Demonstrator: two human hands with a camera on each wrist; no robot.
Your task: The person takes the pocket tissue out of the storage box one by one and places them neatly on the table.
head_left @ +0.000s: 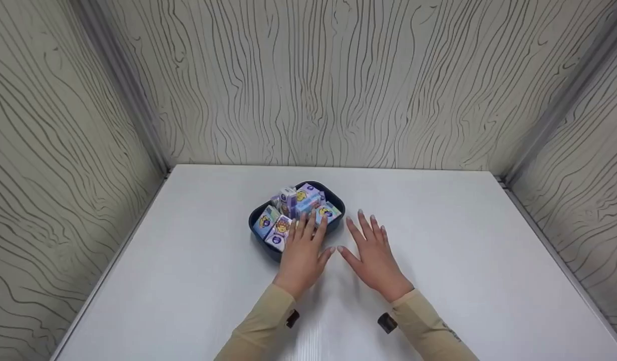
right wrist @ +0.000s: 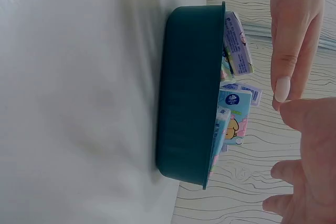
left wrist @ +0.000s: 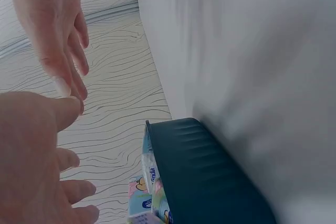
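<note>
white tabletop (head_left: pixel 188 281) bore both hands: right hand (head_left: pixel 373 258) lay flat and spread, nothing held; left hand (head_left: pixel 302 250) hovered open over the dark tub (head_left: pixel 256 228). tissue packs (head_left: pixel 308 198) were all left inside, none lifted yet.

Head camera looks down from above; both wrist cameras closely share the tray (head_left: pixel 255 224).

Stuff you can't really make out around the dark tray (head_left: pixel 338 203)

The left hand (head_left: pixel 302 253) covers the tray's near rim and some tissue packs (head_left: pixel 308 196); their print is too small to read. In both wrist views the tray is cropped by the bottom edge, the table (left wrist: pixel 252 45) beside it blurred.
</note>
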